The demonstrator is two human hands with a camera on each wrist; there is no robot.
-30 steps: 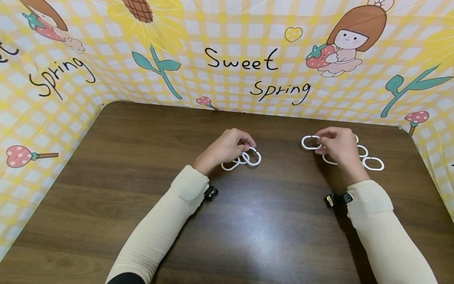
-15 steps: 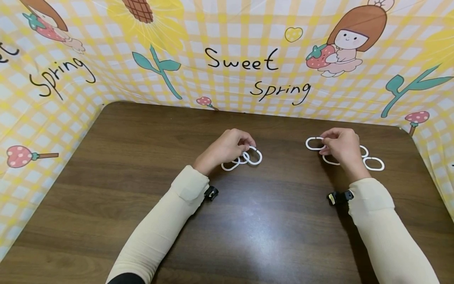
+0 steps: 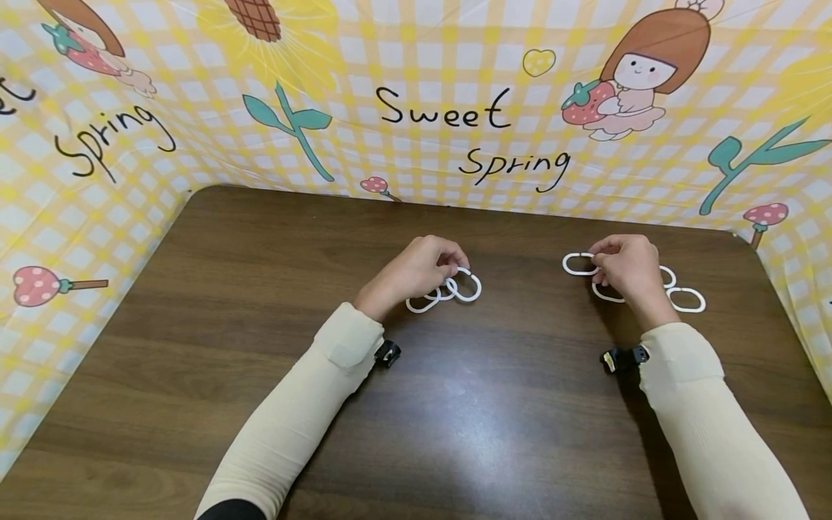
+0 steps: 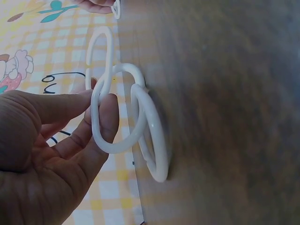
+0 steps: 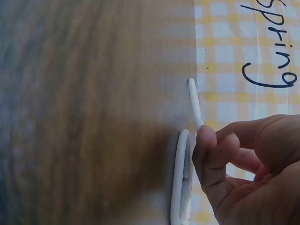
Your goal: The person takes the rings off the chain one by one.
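My left hand [image 3: 419,267] pinches one end of a short chain of white oval plastic links between thumb and fingers. Three linked pieces show in the left wrist view: an upper link [image 4: 109,61], a middle link [image 4: 112,149] and a lower link [image 4: 160,154] leaning at the tabletop. My right hand [image 3: 629,266] pinches a single white chain link [image 3: 578,274] by its right end, its small gap facing the back. In the right wrist view this link [image 5: 194,96] appears edge-on, apart from a link [image 5: 177,178] lying below the fingers.
Loose white links lie around the right hand: one at its near left [image 3: 607,298], one at its right [image 3: 671,276] and another farther right [image 3: 686,310]. The brown wooden table [image 3: 260,361] ends at a yellow checked cloth wall [image 3: 416,43].
My right hand has shifted slightly right with its link, covering a loose link behind it. The left hand stays in place, while the chain's right-hand link has swung a little to the right.
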